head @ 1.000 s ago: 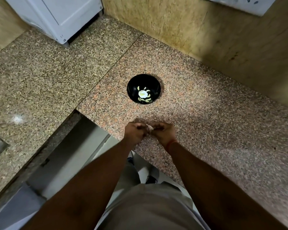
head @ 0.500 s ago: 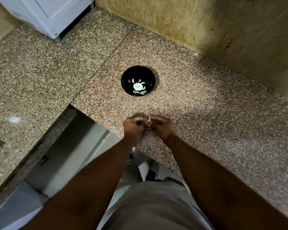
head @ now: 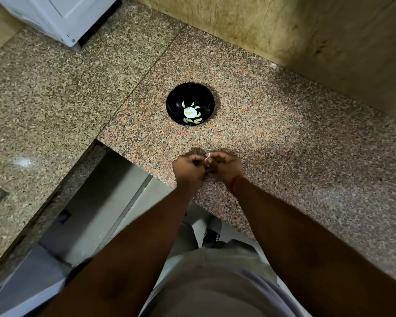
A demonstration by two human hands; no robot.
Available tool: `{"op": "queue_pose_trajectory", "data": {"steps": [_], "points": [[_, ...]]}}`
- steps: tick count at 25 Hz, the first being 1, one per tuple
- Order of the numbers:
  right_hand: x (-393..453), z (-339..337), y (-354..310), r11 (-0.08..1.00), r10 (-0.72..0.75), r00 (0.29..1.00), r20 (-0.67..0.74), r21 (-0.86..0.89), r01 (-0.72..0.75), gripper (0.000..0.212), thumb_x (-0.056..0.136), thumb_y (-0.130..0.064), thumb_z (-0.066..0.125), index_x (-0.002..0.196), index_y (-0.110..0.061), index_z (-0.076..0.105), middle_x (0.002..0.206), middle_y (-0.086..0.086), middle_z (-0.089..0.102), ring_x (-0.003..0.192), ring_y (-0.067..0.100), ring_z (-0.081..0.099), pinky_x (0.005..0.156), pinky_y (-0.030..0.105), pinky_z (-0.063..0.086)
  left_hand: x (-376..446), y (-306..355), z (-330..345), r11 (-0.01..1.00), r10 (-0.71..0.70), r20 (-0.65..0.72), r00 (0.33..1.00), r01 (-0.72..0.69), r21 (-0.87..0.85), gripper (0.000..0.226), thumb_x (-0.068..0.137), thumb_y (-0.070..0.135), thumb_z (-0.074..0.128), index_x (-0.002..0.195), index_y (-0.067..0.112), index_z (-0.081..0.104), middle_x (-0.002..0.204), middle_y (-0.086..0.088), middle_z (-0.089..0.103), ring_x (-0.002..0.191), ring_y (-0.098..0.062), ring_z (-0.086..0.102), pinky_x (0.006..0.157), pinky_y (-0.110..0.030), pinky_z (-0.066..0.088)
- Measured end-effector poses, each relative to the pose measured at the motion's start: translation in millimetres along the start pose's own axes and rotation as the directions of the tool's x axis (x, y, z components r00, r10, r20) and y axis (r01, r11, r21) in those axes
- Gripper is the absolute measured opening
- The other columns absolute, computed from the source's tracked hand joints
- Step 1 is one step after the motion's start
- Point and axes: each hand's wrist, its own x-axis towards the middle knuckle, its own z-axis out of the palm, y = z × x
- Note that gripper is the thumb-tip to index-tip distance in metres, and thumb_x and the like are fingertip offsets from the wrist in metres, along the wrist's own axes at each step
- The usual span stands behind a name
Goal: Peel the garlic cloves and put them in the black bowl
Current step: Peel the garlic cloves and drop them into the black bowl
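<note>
A black bowl (head: pixel 190 94) stands on the pinkish granite counter (head: pixel 284 138), holding several pale peeled cloves and a white piece. Nearer the counter's front edge my left hand (head: pixel 188 168) and my right hand (head: pixel 226 167) meet with curled fingers. Between their fingertips they pinch a small garlic clove (head: pixel 207 160), of which only a pale tip with a strip of skin shows. Both hands are well in front of the bowl, apart from it.
A second, browner granite counter (head: pixel 44 99) joins at the left, with a white appliance (head: pixel 55 17) at the back. A tan wall (head: pixel 306 30) runs behind. Below the counter edge lies a gap down to the floor, with my shoe (head: pixel 210 236) visible.
The camera has tilted, so bowl and hands sit slightly lower-left in view. The hands stay together on the clove; a thin strip of skin now sticks up between them.
</note>
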Motion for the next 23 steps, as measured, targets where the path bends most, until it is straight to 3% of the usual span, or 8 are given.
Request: {"op": "queue_pose_trajectory", "data": {"steps": [4,10,12,15,20,23], "points": [[3.1,-5.3,-2.9,0.997,0.059,0.998,0.033,0.040,-0.060,0.017,0.092,-0.001,0.070,0.105,-0.010,0.075,0.093,0.016,0.078,0.074,0.027,0.074,0.071,0.041,0.065,7.5,-6.3,-13.0,0.949,-0.084,0.187,0.979,0.136,-0.286,0.024,0.085,-0.012,0.071,0.108,-0.005,0.073,0.101,-0.020,0.076,0.087,-0.027,0.074,0.075,-0.036,0.064],[2.2,-6.0,-0.9,1.000,0.015,0.999,0.048,0.021,-0.016,0.012,0.091,0.003,0.070,0.103,0.000,0.069,0.094,0.022,0.076,0.075,0.029,0.073,0.064,0.038,0.063,17.2,-15.6,-21.8,0.939,-0.115,0.352,0.929,0.217,-0.265,0.029,0.086,-0.010,0.072,0.114,-0.004,0.072,0.086,-0.014,0.074,0.066,-0.019,0.069,0.060,-0.027,0.059],[2.5,-8.6,-2.1,0.999,0.026,0.998,0.065,0.029,-0.028,0.014,0.090,0.008,0.067,0.104,0.005,0.068,0.099,0.025,0.075,0.079,0.032,0.074,0.068,0.040,0.064,16.3,-15.1,-19.2,0.935,-0.132,0.346,0.929,0.233,-0.268,0.027,0.084,-0.010,0.074,0.111,-0.004,0.071,0.082,-0.016,0.072,0.059,-0.019,0.067,0.056,-0.029,0.058],[-0.8,-10.6,-1.4,0.996,0.029,0.996,0.082,0.085,-0.036,0.020,0.087,0.013,0.065,0.107,0.011,0.068,0.103,0.024,0.075,0.086,0.035,0.075,0.074,0.041,0.064,17.4,-18.4,-17.8,0.919,-0.163,0.289,0.943,0.252,-0.303,0.024,0.080,-0.005,0.080,0.103,-0.007,0.072,0.088,-0.022,0.074,0.065,-0.026,0.071,0.057,-0.031,0.061],[-3.1,-8.6,5.8,0.999,-0.033,0.997,0.074,-0.020,0.035,0.031,0.079,-0.004,0.084,0.107,0.004,0.074,0.098,0.017,0.078,0.093,0.037,0.076,0.083,0.045,0.063,16.8,-19.0,-20.9,0.914,-0.156,0.290,0.944,0.249,-0.320,0.017,0.088,0.004,0.076,0.100,-0.008,0.073,0.079,-0.019,0.075,0.064,-0.027,0.070,0.061,-0.033,0.063],[-3.5,-7.1,6.8,0.997,-0.072,0.995,0.069,-0.030,0.075,0.027,0.080,-0.003,0.083,0.105,0.003,0.075,0.097,0.015,0.078,0.094,0.037,0.076,0.084,0.045,0.063,17.9,-13.0,-18.5,0.875,-0.268,0.238,0.934,0.339,-0.346,0.014,0.090,0.004,0.075,0.098,-0.007,0.073,0.075,-0.015,0.075,0.063,-0.024,0.071,0.062,-0.032,0.063]]}}
